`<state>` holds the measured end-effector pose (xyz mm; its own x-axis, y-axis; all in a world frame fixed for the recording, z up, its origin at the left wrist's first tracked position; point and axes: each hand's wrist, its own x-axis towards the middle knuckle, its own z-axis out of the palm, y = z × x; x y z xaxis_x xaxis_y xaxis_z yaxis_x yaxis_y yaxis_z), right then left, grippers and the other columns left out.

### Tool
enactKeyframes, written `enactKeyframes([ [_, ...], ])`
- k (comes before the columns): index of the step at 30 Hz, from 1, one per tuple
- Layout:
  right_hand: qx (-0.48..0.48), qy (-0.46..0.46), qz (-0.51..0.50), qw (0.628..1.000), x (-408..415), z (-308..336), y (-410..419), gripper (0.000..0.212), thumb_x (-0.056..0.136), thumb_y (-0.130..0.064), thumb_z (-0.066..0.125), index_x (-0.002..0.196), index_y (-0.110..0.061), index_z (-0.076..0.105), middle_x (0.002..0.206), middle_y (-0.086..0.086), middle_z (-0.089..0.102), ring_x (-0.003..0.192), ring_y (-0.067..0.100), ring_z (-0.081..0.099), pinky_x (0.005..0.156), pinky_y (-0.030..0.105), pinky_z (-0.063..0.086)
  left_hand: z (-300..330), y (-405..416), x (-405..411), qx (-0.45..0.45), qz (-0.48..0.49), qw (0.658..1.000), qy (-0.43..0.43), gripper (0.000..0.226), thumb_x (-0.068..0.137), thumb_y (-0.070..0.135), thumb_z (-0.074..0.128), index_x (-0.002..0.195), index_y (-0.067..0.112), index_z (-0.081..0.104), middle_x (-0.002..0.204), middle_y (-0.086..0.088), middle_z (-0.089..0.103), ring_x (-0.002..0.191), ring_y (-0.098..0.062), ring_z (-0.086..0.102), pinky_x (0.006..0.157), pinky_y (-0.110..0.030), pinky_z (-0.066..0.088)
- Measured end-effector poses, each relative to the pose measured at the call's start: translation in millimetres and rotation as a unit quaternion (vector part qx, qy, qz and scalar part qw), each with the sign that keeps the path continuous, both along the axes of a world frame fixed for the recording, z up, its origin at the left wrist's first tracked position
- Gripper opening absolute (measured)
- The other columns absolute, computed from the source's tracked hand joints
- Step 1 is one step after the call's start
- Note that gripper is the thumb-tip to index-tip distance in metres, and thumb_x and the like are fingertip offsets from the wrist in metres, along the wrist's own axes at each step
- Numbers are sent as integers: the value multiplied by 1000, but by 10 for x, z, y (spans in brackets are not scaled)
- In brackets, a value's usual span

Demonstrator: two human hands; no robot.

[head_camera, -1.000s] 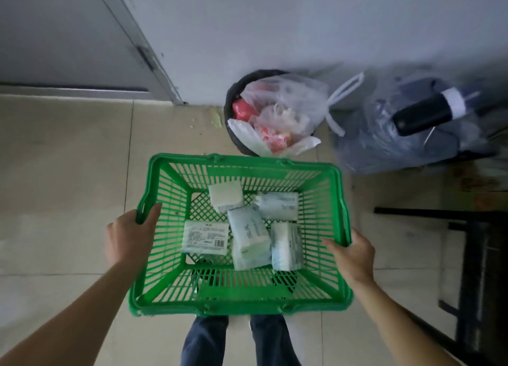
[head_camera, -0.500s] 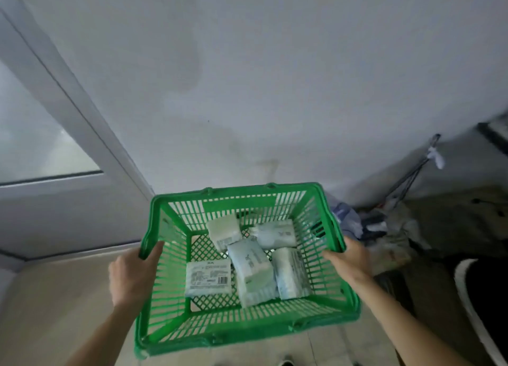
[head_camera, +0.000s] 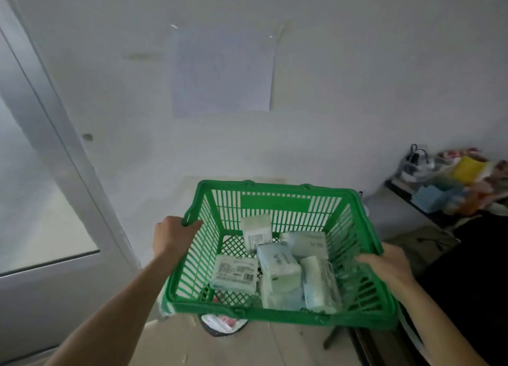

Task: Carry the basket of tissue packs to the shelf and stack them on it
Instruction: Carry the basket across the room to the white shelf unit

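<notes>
A pale wall fills the background, with a sheet of paper stuck on it at 12 o'clock and a door frame at 9 o'clock. At 3 o'clock a cluttered surface carries colourful things. The green basket is held in the air at 6 o'clock. The left hand is clenched around its left rim; the right hand grasps the right rim. Several tissue packs lie loose on the basket's bottom, some touching each other.
</notes>
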<state>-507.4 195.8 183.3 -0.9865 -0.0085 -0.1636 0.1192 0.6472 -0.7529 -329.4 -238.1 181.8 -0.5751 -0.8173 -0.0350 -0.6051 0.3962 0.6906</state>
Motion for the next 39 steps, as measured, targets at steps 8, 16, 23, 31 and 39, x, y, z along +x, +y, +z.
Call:
enactKeyframes([
  [8,-49,-2,-163,985,867,402,1059,16,75,-14,85,90,-18,80,85,6,81,81,27,78,85,50,64,443,610,-663,-32,-189,981,1,66,84,57,76,40,19,44,25,7,35,31,-13,40,36,-14,28],
  [16,-55,-6,-318,946,1907,520,2280,16,70,-8,87,80,-9,74,67,5,76,64,18,73,57,27,58,750,1920,-1211,-80,-373,924,11,69,85,61,73,40,16,45,34,-1,47,39,-26,57,46,-26,38],
  [23,-52,8,-471,881,3235,593,3361,24,69,-7,88,64,-11,65,57,6,59,53,21,55,53,27,43,915,3681,-1222,-19,-504,863,42,56,84,51,79,51,10,60,49,-8,62,48,-22,61,47,-27,40],
  [31,-19,-21,-587,809,4955,506,4471,34,72,-13,88,99,3,76,76,15,65,57,22,57,49,26,42,637,5838,-514,5,-623,782,7,59,85,54,78,55,6,64,53,-8,62,50,-26,60,48,-30,42],
  [39,-62,-85,-689,717,6341,-178,5073,37,76,-12,87,108,1,73,101,25,74,93,35,71,77,40,57,-115,7358,468,-13,-681,731,-47,52,83,58,77,71,7,75,73,-15,72,70,-34,70,63,-37,56],
])
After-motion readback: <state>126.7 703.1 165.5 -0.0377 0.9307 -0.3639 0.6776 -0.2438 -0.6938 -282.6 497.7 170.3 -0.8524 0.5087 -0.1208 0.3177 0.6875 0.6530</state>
